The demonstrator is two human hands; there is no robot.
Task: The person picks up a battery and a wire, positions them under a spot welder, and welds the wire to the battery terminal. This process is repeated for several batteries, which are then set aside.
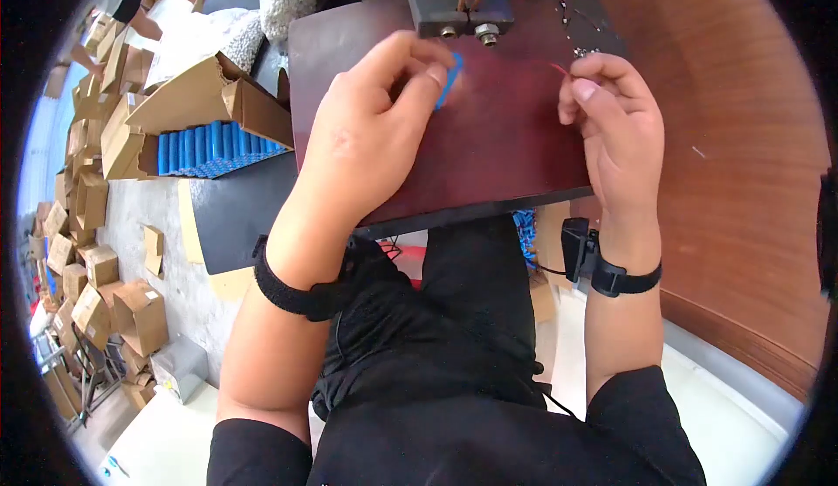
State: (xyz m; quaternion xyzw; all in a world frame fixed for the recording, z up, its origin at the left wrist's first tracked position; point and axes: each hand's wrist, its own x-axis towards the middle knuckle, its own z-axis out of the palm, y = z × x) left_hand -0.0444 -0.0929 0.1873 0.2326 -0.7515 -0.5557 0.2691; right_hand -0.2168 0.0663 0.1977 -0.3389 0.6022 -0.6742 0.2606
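Upper centre: left hand pinches blue piece. Upper right: right hand pinches red wire — a short free end should steer best.

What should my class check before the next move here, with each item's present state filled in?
1. Left hand holding the blue piece: ok.
2. Right hand pinching the red wire: ok.
3. Blue piece and red wire apart: ok, a clear gap shows.
4. Left hand's height clearance from the grey machine head: cannot tell.
5. Blue cylinders inside the open carton: ok.
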